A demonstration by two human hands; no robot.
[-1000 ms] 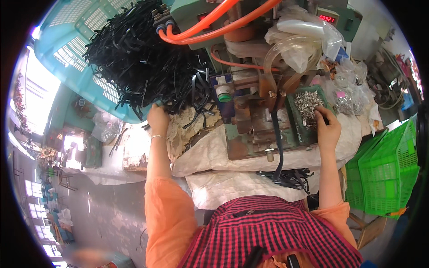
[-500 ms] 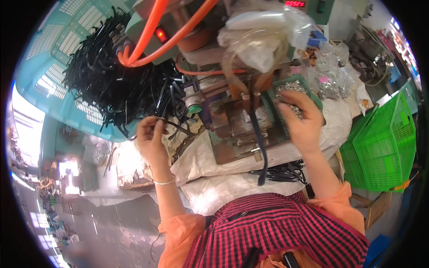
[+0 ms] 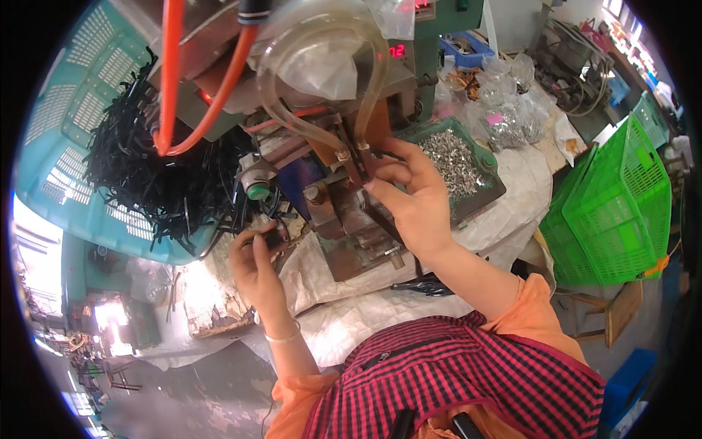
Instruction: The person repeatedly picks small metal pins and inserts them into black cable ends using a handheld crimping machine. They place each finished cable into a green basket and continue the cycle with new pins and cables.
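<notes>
My right hand [image 3: 417, 201] is at the middle of the press [image 3: 322, 201], fingers bent together beside the dark tooling. What its fingertips pinch, if anything, is too small to make out. A black strap [image 3: 382, 222] slants across the press bed and passes partly behind this hand. My left hand [image 3: 256, 267] is left of the press, thumb and fingers closed around a short dark piece that looks like another black strap [image 3: 276, 238]. Just beyond it lies a big tangled heap of black straps [image 3: 161, 168]. A green tray [image 3: 491, 186] of small silvery metal parts [image 3: 447, 157] sits right of the press.
A light-blue crate [image 3: 69, 175] holds the strap heap. Orange hoses [image 3: 241, 80] and a clear tube loop [image 3: 267, 73] hang over the press. Plastic bags of parts [image 3: 504, 121] lie at the back right, a green crate [image 3: 614, 212] at the right. More straps [image 3: 424, 285] lie in front.
My right hand has moved left from the parts tray to the press tooling. My left hand stays near the heap, slightly lower in view. The whole view has shifted.
</notes>
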